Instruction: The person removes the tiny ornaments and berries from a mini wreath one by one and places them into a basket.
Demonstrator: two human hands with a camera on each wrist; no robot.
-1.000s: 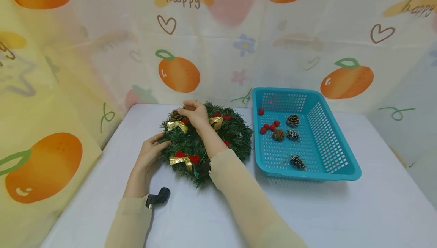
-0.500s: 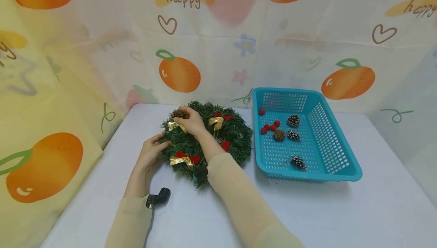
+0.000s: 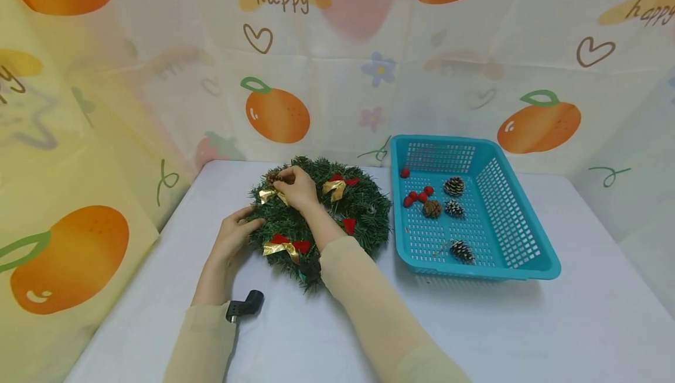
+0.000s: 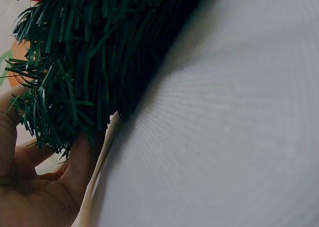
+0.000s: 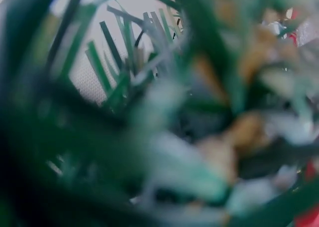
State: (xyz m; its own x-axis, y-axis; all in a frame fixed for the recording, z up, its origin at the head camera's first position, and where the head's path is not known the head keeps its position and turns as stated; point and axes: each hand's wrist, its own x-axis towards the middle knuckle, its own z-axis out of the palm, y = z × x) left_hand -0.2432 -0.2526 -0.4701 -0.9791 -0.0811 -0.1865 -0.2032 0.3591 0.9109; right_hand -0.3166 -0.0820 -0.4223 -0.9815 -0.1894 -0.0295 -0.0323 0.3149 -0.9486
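Observation:
A green Christmas wreath (image 3: 371, 204) lies on the white-covered table, dressed with gold bows (image 3: 282, 248) and red ribbon (image 3: 349, 226). At its left edge my left hand (image 3: 232, 235) holds the rim between thumb and fingers; the left wrist view has those fingers (image 4: 82, 167) against the needles. My right hand (image 3: 299, 190) reaches over the wreath and pinches a brown pine cone (image 3: 272, 177) at the upper left, just above a gold bow. Blurred green needles (image 5: 119, 152) fill the right wrist view, where neither the hand nor the cone can be made out.
Right of the wreath stands a blue plastic basket (image 3: 519, 207) holding several pine cones (image 3: 454, 186) and red berries (image 3: 423, 197). A printed cloth (image 3: 337, 96) hangs behind the table. A black wrist camera (image 3: 248, 305) sits on the left sleeve.
My right hand has moved a little down and left from above the wreath onto the pine cone, its fingers drawing together. My left hand has stayed at the wreath's edge.

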